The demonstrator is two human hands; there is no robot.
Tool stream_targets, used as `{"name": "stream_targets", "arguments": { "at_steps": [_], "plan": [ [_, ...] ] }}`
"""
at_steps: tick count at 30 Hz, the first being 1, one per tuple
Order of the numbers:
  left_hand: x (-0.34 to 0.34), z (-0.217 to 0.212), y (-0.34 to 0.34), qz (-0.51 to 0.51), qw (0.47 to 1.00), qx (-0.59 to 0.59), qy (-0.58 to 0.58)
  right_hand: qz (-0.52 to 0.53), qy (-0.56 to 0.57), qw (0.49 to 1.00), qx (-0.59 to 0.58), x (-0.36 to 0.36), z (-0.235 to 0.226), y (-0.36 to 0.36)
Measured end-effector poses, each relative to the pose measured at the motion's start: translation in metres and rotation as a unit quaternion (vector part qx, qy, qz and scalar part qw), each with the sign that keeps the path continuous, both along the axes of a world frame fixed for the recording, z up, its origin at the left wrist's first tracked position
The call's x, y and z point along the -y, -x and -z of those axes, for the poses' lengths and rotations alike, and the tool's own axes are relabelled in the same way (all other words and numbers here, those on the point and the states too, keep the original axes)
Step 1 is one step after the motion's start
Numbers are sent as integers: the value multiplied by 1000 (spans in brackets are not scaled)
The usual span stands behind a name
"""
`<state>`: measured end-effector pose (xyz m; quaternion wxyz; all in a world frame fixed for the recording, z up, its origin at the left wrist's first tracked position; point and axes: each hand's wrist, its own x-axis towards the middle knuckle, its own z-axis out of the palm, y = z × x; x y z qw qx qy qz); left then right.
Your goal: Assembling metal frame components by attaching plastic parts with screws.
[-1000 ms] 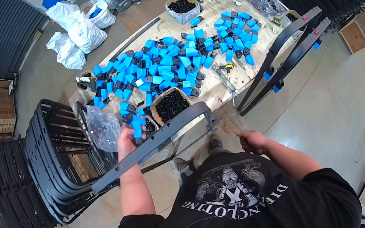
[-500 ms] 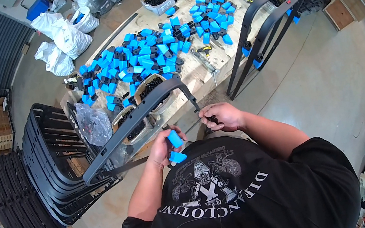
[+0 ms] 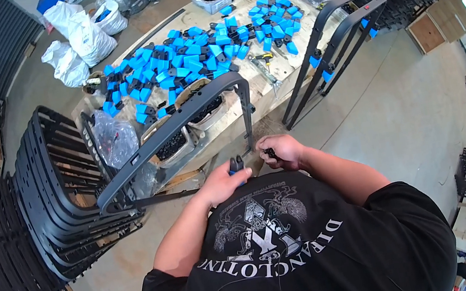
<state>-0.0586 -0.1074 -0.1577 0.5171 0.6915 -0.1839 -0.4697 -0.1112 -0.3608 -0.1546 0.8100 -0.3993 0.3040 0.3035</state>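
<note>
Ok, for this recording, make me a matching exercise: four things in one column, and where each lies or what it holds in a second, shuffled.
Column one
1. left hand
2. white sacks
3. right hand
4. yellow-handled tool

Column two
A. on the table
B. holding small black pieces
C. on the floor
D. holding blue-and-black parts

Pairs: 1-D, 2-C, 3-B, 4-A

The head-worn fisheye looks down over the torso (image 3: 328,271) toward the worktable (image 3: 288,67).
</note>
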Motion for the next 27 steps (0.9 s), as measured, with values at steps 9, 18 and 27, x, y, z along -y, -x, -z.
{"name": "stream_targets", "arguments": {
  "at_steps": [9,18,27],
  "plan": [
    [41,-3,-40,-180,981,-67,-7,49,-21,996,67,48,20,-31],
    [132,40,-33,-258,947,-192,6,-23,118,987,108,91,30,-80],
    [168,46,-21,-331,927,-166,65,-51,24,992,111,111,50,-106]
  ]
}}
